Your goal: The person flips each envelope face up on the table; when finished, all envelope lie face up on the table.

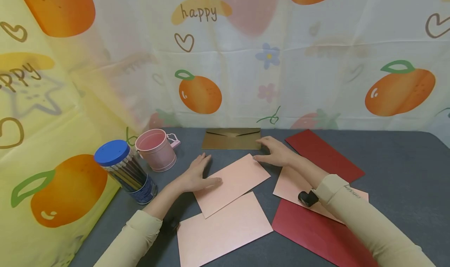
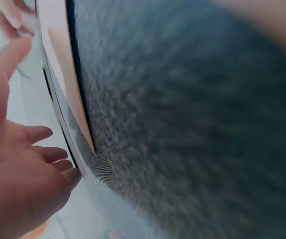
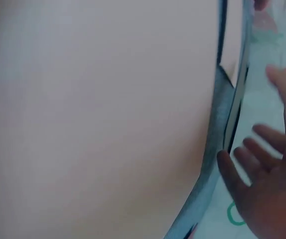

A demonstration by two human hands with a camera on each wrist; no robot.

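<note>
Both of my hands are lying flat on the work in the head view: my left hand (image 1: 198, 176) is pressing straight fingers on the near-left edge of the top pink envelope (image 1: 233, 182), and my right hand (image 1: 277, 152) is resting relaxed at its far corner, just beside the gold envelope (image 1: 232, 138), gripping nothing. To do this well, I judge I should be pinning the pink envelope evenly from both ends so it is not skating over the second pink envelope (image 1: 225, 230) beneath it, and keeping clear of the red envelopes (image 1: 323, 153). Only "happy" (image 1: 199, 12) is reading clearly, printed on the backdrop; the pencil tub (image 1: 126, 172) label is too small to read. From the left wrist, my left hand is showing loose, uncurled fingers (image 2: 38, 133) beside a pink edge. From the right wrist, my fingers (image 3: 262, 149) are spreading open past a blurred pink sheet; no writing is legible there.
</note>
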